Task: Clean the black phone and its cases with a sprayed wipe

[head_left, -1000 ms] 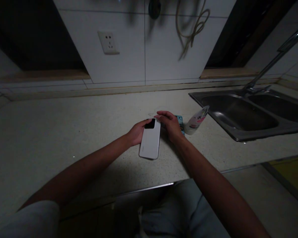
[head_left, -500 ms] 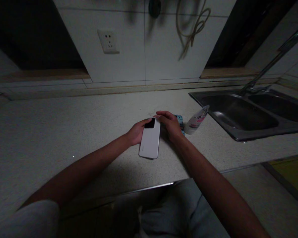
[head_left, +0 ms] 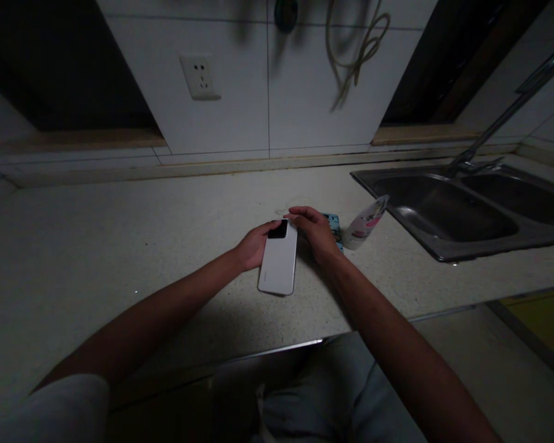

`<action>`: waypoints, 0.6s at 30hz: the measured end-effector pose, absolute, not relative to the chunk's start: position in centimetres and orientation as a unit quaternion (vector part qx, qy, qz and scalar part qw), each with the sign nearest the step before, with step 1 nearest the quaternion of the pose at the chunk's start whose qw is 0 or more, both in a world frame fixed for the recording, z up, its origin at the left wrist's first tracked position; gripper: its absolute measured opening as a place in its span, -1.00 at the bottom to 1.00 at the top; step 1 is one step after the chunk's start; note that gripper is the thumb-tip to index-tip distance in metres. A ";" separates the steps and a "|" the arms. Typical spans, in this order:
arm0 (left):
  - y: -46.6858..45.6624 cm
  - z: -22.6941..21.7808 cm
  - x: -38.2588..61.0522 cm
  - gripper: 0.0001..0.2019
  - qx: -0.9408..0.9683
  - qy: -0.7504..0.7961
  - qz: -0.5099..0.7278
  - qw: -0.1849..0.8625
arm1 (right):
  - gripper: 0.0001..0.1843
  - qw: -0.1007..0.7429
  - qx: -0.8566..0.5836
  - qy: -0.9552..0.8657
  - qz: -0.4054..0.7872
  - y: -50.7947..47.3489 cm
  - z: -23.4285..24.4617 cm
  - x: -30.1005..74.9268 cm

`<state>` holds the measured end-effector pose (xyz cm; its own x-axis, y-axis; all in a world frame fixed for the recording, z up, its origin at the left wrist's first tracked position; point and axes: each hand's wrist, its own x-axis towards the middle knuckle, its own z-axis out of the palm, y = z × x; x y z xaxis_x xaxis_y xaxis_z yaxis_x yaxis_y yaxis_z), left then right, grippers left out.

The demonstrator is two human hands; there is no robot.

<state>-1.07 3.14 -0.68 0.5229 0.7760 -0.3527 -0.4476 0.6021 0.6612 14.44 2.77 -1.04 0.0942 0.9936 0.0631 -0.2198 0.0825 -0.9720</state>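
Note:
A white smartphone point(head_left: 278, 264) is held back side up, its black camera block point(head_left: 277, 229) at the far end. My left hand point(head_left: 253, 246) grips its left edge, with the thumb beside the camera block. At the far right corner, the thumb and fingers of my right hand point(head_left: 314, 231) pinch the phone's edge. A flat blue patterned item point(head_left: 334, 226) lies just behind my right hand, which partly hides it. To the right of that stands a whitish squeeze tube point(head_left: 365, 223) with pink marks, leaning to the right.
Pale speckled countertop point(head_left: 96, 234) spreads around the hands, its front edge close to my legs. A steel double sink point(head_left: 436, 253) with a faucet point(head_left: 489, 132) is set in on the right. The tiled wall behind holds a socket point(head_left: 200, 77) and a hanging looped cord point(head_left: 362, 58).
Both hands and the phone hold almost the same position. The view has shifted very slightly.

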 end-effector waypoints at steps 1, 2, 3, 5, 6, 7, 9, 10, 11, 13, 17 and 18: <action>3.1 -0.7 -1.1 -0.81 0.254 0.322 0.368 0.835 | -0.69 0.592 -0.444 -0.438 0.511 2.8 -1.1 14.4; 3.1 -0.7 -1.1 -0.81 0.254 0.320 0.370 0.834 | -0.69 0.592 -0.444 -0.439 0.510 2.8 -1.1 14.4; 3.2 -0.7 -1.0 -0.80 0.255 0.319 0.371 0.834 | -0.69 0.591 -0.444 -0.440 0.509 2.8 -1.1 14.4; 3.2 -0.8 -1.0 -0.80 0.257 0.319 0.371 0.834 | -0.69 0.592 -0.443 -0.442 0.508 2.8 -1.1 14.4; 3.2 -0.8 -1.0 -0.81 0.257 0.318 0.371 0.833 | -0.69 0.592 -0.443 -0.441 0.509 2.8 -1.1 14.4; 3.2 -0.9 -1.1 -0.82 0.258 0.318 0.370 0.834 | -0.68 0.591 -0.443 -0.441 0.510 2.8 -1.0 14.4; 3.3 -1.0 -1.1 -0.85 0.260 0.316 0.369 0.834 | -0.67 0.588 -0.445 -0.445 0.508 2.8 -1.0 14.4; 3.3 -1.1 -1.1 -0.86 0.262 0.315 0.367 0.835 | -0.67 0.585 -0.447 -0.448 0.507 2.8 -1.0 14.4; 3.4 -1.1 -1.1 -0.87 0.264 0.313 0.365 0.836 | -0.67 0.582 -0.449 -0.452 0.504 2.8 -1.0 14.4; 3.4 -1.1 -1.1 -0.87 0.267 0.311 0.365 0.836 | -0.67 0.577 -0.454 -0.465 0.495 2.8 -1.1 14.5; 3.3 -0.9 -1.0 -0.84 0.271 0.311 0.365 0.835 | -0.69 0.568 -0.458 -0.497 0.470 2.9 -1.2 14.6; 3.3 -0.9 -1.0 -0.83 0.271 0.311 0.365 0.834 | -0.69 0.566 -0.459 -0.505 0.463 2.9 -1.3 14.7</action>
<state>-0.97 3.28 -0.89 0.5393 0.7784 -0.3214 -0.4415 0.5864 0.6792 14.65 2.86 -1.28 0.0617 0.9871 0.1477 -0.0604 0.1514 -0.9866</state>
